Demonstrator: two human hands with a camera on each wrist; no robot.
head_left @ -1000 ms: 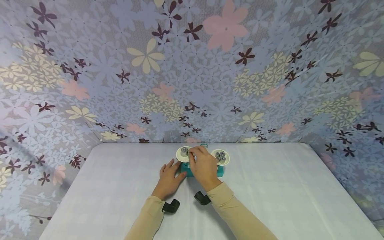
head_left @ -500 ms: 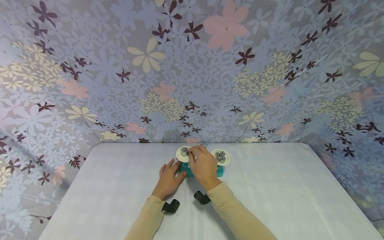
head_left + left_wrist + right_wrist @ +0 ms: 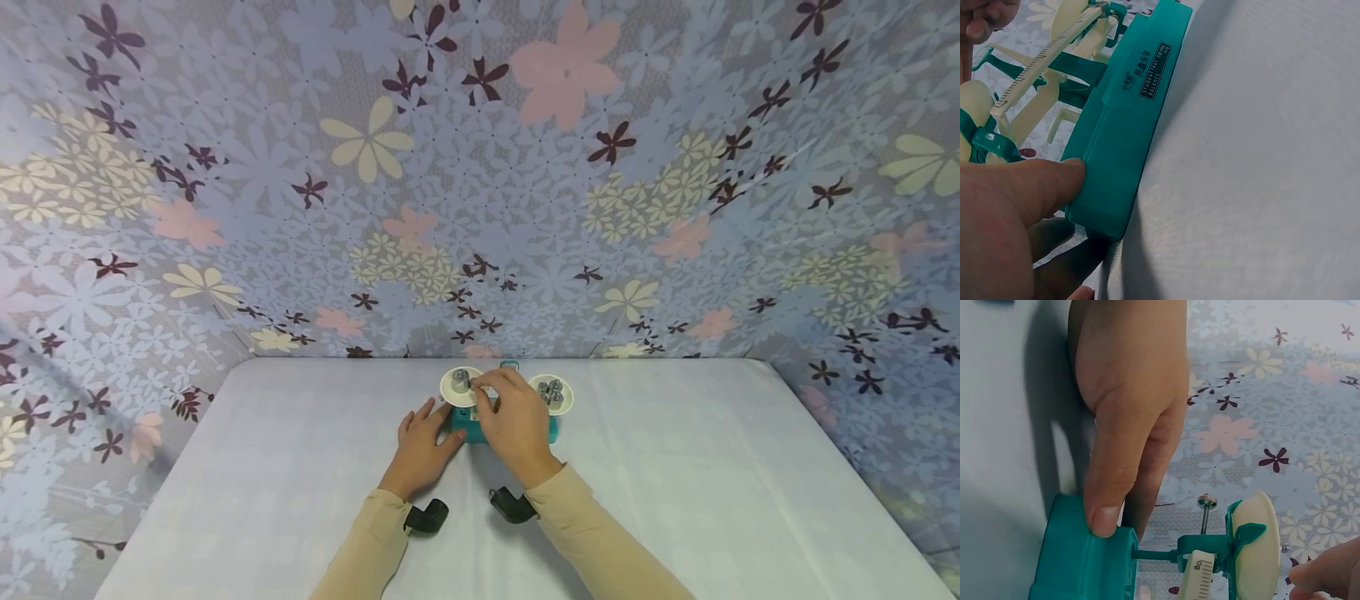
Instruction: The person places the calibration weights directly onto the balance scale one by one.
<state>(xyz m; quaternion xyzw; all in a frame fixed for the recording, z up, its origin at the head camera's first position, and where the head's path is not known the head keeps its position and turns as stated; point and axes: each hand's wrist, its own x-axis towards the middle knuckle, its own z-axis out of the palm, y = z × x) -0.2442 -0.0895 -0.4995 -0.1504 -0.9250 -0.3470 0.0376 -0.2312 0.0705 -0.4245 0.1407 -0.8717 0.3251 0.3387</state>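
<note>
A teal student tray balance (image 3: 1110, 144) stands near the far edge of the white-covered table (image 3: 675, 483). My left hand (image 3: 418, 454) grips the left end of its base, thumb at the front, forefinger behind. My right hand (image 3: 519, 421) is raised over the middle, thumb and forefinger bent close together at the inner edge of the left pan (image 3: 450, 396), which carries a metal weight (image 3: 461, 377). Whether those right fingers pinch anything, I cannot tell. What look like smaller metal weights (image 3: 556, 390) are clustered in the right pan (image 3: 567, 402).

To work well here, I judge, the left hand should steady only the base and leave the beam free, while the right touches lightly and avoids knocking the pan's rim.

From above, my right hand hides much of the balance's centre. The right wrist view cuts that hand off at the lower corner, its fingertips near a small silver knob (image 3: 1285, 547) partly hidden beyond the pan. The beam's scale (image 3: 1046, 59) shows, but I cannot make out its setting.
</note>
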